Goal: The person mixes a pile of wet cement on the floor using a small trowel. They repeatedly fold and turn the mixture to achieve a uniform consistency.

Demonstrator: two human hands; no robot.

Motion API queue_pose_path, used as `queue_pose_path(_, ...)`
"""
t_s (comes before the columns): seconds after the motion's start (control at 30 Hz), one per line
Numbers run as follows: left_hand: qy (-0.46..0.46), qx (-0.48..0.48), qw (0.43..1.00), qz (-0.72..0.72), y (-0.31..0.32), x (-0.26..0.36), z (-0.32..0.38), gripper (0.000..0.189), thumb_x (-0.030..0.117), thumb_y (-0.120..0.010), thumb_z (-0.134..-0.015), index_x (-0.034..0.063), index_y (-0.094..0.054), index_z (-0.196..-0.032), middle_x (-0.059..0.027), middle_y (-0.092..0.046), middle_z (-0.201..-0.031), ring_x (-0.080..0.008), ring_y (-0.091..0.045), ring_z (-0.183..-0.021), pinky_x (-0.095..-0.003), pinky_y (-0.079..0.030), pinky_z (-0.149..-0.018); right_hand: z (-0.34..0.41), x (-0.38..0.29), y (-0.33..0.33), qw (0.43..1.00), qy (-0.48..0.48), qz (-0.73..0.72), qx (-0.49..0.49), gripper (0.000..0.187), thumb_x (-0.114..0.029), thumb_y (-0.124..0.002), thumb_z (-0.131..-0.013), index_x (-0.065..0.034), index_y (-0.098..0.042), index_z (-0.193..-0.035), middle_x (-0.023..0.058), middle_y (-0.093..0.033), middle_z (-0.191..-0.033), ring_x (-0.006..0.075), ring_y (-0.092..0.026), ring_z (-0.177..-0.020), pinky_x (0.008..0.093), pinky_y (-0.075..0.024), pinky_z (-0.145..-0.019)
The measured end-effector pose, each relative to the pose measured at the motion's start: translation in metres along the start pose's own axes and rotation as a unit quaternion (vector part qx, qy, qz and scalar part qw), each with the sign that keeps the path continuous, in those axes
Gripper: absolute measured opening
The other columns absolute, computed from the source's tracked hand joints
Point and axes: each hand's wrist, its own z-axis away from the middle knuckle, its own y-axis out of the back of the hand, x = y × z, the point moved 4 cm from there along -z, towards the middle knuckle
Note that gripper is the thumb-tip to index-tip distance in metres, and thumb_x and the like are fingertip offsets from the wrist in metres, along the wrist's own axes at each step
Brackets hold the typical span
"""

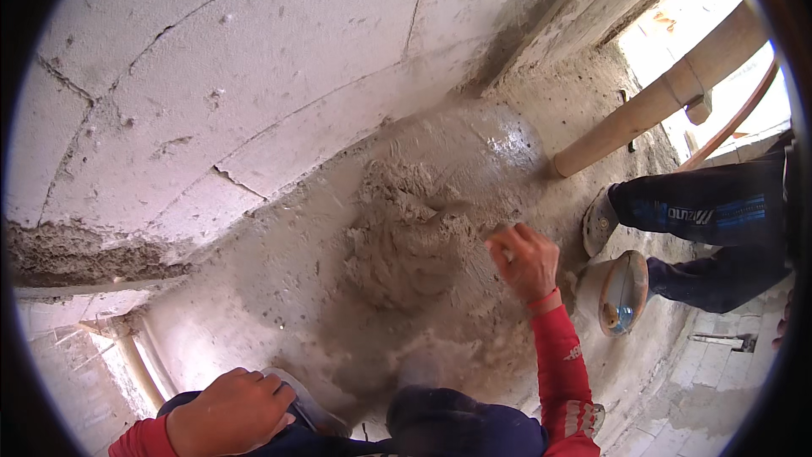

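My right hand (pixel 525 260), in a red sleeve, is curled into a fist above the right edge of a heap of wet grey mortar (pixel 406 241). Something pale shows between its fingers, and a blurred grey end sticks out at the top. It looks like a tool handle, mostly hidden by the fist. A dark blade-like shape (pixel 450 208) lies in the mortar close by. My left hand (pixel 231 409) rests on my left knee with nothing in it, its fingers bent loosely over the dark trousers.
A pale block wall (pixel 254 89) borders the mortar. At right stand another person's dark-trousered legs (pixel 704 209), beside a bucket (pixel 587 289) tilted towards me. A round post (pixel 660 98) slants up to a bright opening. Fingers (pixel 785 320) show at the far right rim.
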Motion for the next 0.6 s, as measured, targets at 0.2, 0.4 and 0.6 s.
queue_pose_path(0.2,-0.052,0.011,0.998,0.034,0.0,0.006,-0.006,0.032,0.034,-0.069,-0.103,0.0028,-0.067,-0.112,-0.016,-0.069,-0.093,-0.0381,-0.073,-0.083,-0.048,-0.059,-0.077,-0.008,0.076,-0.055,0.987,-0.15,0.038,-0.037,0.027,-0.042,-0.069,-0.101,-0.0158,-0.073,-0.097,0.0144,-0.075,-0.086,0.0405,-0.074,-0.081,0.0528,-0.0568,-0.068)
queue_pose_path(0.4,-0.039,0.022,0.999,0.014,0.0,0.006,0.006,0.031,0.034,-0.07,-0.103,0.0031,-0.065,-0.107,-0.0156,-0.068,-0.092,-0.0373,-0.072,-0.079,-0.0463,-0.059,-0.076,0.022,0.006,-0.052,0.98,-0.156,-0.037,-0.114,0.027,-0.041,-0.067,-0.103,-0.0146,-0.073,-0.099,0.016,-0.076,-0.086,0.0422,-0.073,-0.083,0.0534,-0.0561,-0.07)
queue_pose_path(0.6,-0.065,0.038,0.997,0.017,-0.001,0.005,0.005,0.03,0.033,-0.07,-0.102,0.0037,-0.065,-0.104,-0.0146,-0.066,-0.089,-0.0367,-0.071,-0.078,-0.046,-0.058,-0.074,0.047,-0.069,0.012,0.995,-0.091,0.004,0.031,0.012,-0.027,-0.078,-0.098,-0.0157,-0.074,-0.098,0.0059,-0.075,-0.087,0.0307,-0.073,-0.074,0.0441,-0.0548,-0.064)
